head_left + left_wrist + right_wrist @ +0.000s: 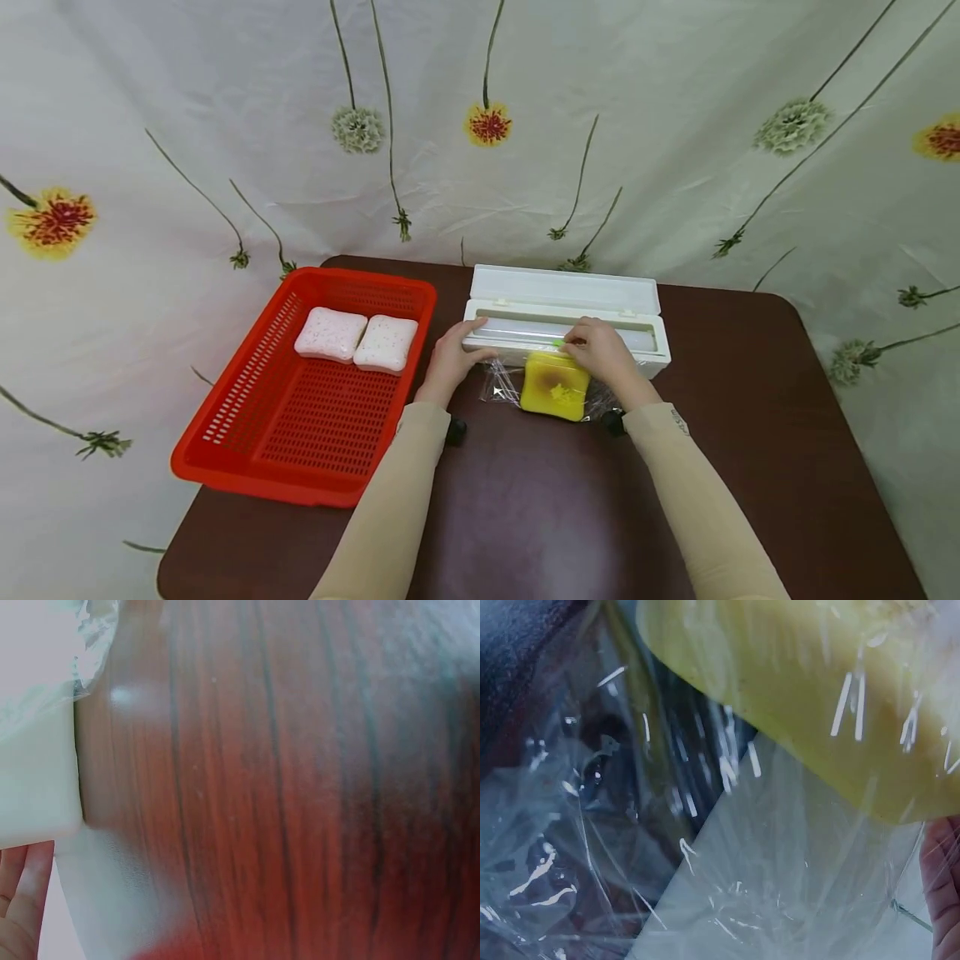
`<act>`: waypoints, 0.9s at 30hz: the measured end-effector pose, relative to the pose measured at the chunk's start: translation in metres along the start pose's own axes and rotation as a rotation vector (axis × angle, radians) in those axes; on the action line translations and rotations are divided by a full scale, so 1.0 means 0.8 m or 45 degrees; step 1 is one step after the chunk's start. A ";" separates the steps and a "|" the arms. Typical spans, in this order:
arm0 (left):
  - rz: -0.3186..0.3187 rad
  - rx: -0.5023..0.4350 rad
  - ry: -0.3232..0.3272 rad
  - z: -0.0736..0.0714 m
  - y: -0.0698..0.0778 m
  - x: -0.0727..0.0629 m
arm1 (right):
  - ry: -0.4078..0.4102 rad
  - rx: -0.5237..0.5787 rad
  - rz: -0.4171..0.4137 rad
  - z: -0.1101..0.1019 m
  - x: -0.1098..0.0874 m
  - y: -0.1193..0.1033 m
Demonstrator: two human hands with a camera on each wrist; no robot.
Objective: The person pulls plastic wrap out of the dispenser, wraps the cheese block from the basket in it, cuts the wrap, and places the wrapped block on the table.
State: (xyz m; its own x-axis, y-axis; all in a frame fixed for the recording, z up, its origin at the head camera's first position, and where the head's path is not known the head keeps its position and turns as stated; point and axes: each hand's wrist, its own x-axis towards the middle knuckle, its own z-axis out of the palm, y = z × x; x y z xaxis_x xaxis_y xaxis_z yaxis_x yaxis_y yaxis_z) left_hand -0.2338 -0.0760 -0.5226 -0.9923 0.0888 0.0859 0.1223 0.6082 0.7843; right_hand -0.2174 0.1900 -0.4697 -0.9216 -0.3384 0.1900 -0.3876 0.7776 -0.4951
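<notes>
A white cling film dispenser (491, 346) lies with its lid (562, 287) flipped back and a film roll (525, 328) inside. My left hand (448, 358) grips the left end, thumb in front and fingers over the top. At the front edge, the fingertips of my right hand (602, 354) pinch a small green slide cutter (557, 342). A yellow toast-shaped piece (555, 390) with a browned middle sits right before the dispenser. Clear film (562, 877) spreads around and over it, with creases on both sides. The right wrist view shows the yellow piece (780, 697) under shiny film.
On the left stands a red plastic basket (225, 450) with two pale, speckled toast-shaped pieces (330, 333) side by side at its far end. A dark brown table (540, 517) carries everything, and a flowered curtain (637, 83) hangs behind its far edge.
</notes>
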 end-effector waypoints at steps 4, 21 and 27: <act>0.003 0.005 -0.003 -0.001 0.001 0.000 | 0.008 -0.020 -0.006 -0.002 -0.004 0.004; 0.012 -0.027 -0.026 -0.001 -0.003 0.001 | 0.139 -0.129 0.067 -0.043 -0.058 0.065; -0.001 -0.022 -0.039 0.003 -0.003 0.000 | 0.108 -0.168 0.012 -0.049 -0.066 0.077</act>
State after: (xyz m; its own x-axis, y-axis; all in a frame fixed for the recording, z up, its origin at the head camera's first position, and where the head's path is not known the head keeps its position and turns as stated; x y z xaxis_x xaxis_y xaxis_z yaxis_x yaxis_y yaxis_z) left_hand -0.2339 -0.0756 -0.5263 -0.9914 0.1129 0.0665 0.1210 0.5943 0.7951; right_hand -0.1934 0.2767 -0.4772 -0.9214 -0.2893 0.2594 -0.3731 0.8453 -0.3825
